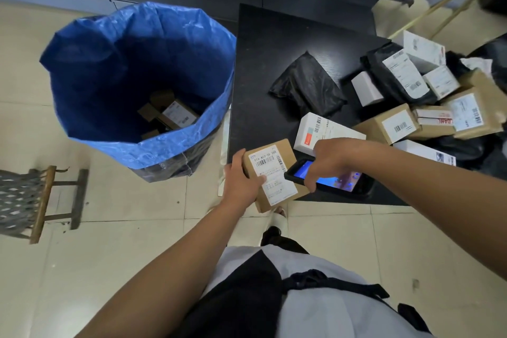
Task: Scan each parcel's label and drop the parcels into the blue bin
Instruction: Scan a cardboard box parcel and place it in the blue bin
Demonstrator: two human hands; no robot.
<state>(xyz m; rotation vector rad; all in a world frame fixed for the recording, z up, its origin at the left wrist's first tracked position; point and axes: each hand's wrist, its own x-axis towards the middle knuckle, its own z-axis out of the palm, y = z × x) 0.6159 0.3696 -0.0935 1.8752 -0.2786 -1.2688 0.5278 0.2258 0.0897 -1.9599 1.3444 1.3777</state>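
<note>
My left hand (241, 182) grips a small brown cardboard parcel (285, 153) by its left side, thumb on its white barcode label (270, 173), at the black table's near left corner. My right hand (332, 159) holds a black handheld scanner (334, 181) with a lit blue screen, its head right over the label's edge. The blue bin (90, 71), a tall open blue sack, stands on the floor to the left. Brown parcels (175, 114) lie at its bottom.
The black table (263, 63) carries a black poly bag (310, 85), a white box (323, 129) and a heap of brown, white and black parcels (428, 96) at the right. A wooden stool (41, 200) stands at the left on the tiled floor.
</note>
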